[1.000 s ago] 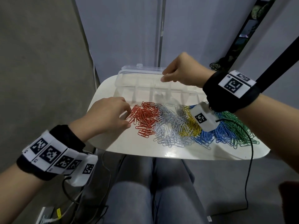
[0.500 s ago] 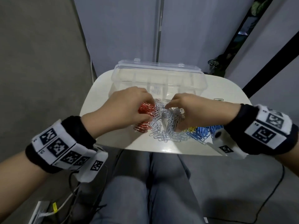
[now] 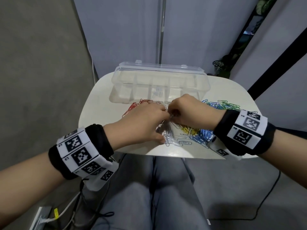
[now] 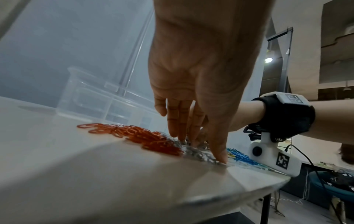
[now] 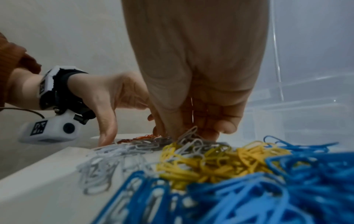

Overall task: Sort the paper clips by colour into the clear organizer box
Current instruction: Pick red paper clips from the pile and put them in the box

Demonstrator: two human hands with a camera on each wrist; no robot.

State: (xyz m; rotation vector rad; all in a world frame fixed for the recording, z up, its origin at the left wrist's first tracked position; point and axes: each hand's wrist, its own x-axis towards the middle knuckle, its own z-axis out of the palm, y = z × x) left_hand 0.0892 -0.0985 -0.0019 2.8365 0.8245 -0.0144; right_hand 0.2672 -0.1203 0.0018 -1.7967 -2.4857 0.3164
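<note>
The clips are thin coated wire: light, springy and slick, and I judge they will hook into each other, so a pull on one is likely to drag a chain along. Best hold, I think, is a fingertip pinch on a small bunch at the pile's edge, lifted slowly so that stragglers drop off.

Both hands work the white clips [image 3: 172, 138] in the middle of the counter [image 3: 93, 112]. The left hand [image 3: 142, 123] has its fingers [image 4: 179, 121] fairly straight, tips down on the pile, thumb pressing the near edge. The right hand [image 3: 189, 112] is curled and pinches a small bunch of white clips against its thumb, as the right wrist view shows.

Five colour heaps lie in a row in front of the box [image 3: 159, 83]: red clips [image 3: 132, 107], white, yellow clips [image 3: 187, 130], blue clips [image 3: 204, 135], green clips [image 3: 230, 105]. Each heap holds far too many to count. One box, lid open, several compartments; a few pale clips seem to lie in a middle one
</note>
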